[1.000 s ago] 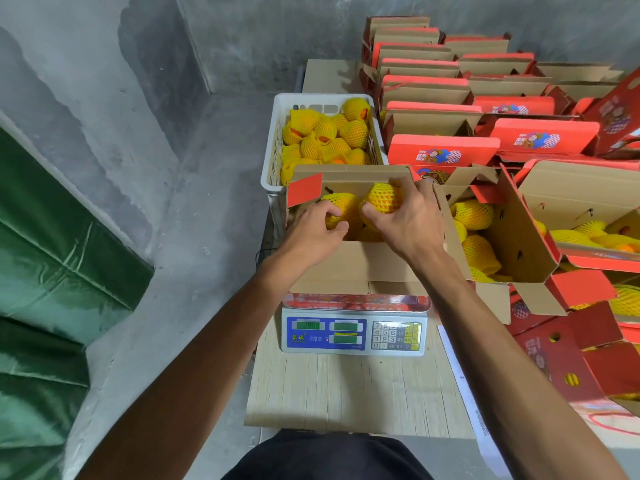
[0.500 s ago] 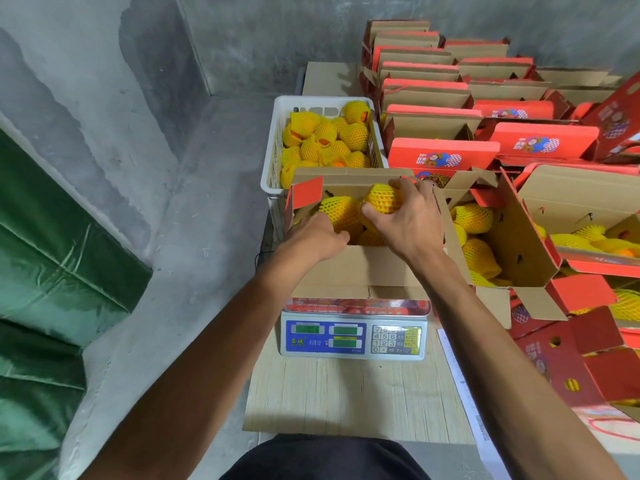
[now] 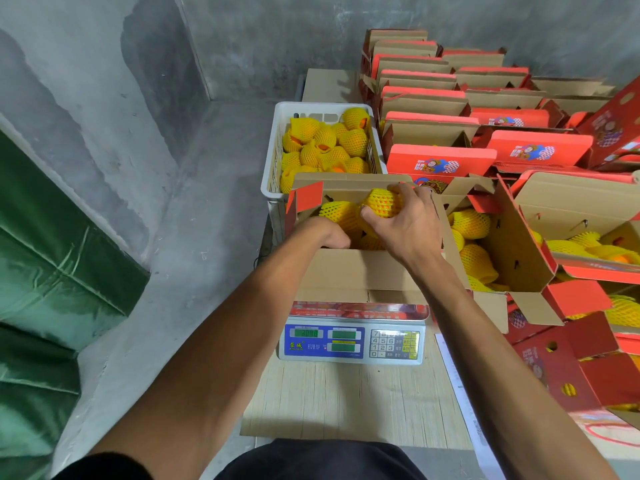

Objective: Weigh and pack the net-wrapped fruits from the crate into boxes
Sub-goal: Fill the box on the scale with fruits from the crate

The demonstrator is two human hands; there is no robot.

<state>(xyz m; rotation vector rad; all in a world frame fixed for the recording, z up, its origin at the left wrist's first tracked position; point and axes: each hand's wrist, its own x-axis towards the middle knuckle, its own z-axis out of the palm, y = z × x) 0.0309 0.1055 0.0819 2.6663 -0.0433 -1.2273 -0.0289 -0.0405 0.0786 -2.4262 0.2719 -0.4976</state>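
An open cardboard box (image 3: 360,275) stands on a blue and white scale (image 3: 351,341), with yellow net-wrapped fruits inside. My right hand (image 3: 407,223) grips one net-wrapped fruit (image 3: 381,202) at the box's far side. My left hand (image 3: 325,235) reaches down into the box among the fruits, its fingers hidden below the front wall. Another wrapped fruit (image 3: 337,213) lies just beyond it. Behind the box sits the white crate (image 3: 273,157) holding several more wrapped fruits (image 3: 325,143).
The scale rests on a pale wooden table (image 3: 346,400). To the right are open boxes with fruit (image 3: 474,237) and rows of red-lidded boxes (image 3: 440,161). A concrete wall and floor lie to the left, with green cloth (image 3: 52,271) at the far left.
My left hand has sunk deeper into the box, so its fingers are now out of sight. My right hand keeps its hold on the fruit and has barely shifted.
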